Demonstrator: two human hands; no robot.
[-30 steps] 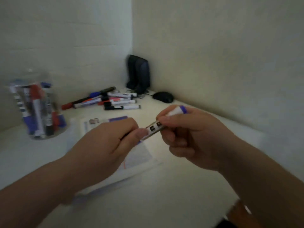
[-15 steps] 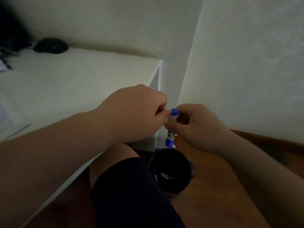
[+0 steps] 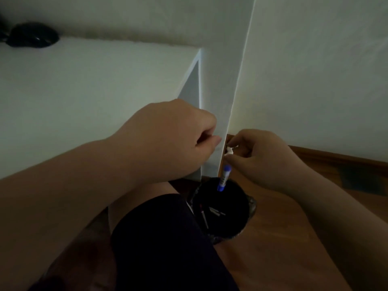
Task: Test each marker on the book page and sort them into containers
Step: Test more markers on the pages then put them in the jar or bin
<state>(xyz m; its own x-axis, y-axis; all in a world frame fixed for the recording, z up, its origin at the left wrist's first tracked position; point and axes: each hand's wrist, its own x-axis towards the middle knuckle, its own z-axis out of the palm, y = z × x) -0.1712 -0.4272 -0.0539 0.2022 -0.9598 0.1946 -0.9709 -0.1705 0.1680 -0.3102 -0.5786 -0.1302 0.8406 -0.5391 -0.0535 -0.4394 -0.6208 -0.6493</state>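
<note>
Marker [image 3: 224,178] is hanging just under the right hand [image 3: 264,158], fingers curled, contact unclear, above a black bin [image 3: 248,208]; left hand [image 3: 172,139] is curling closed alongside, knee [image 3: 159,238] overlapping the bin.

Print on marker [image 3: 223,178] illegible

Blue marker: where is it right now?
Head view, lower centre: the blue marker hangs nearly upright just below the right hand, over the mouth of the black bin on the floor beside the desk.
</note>
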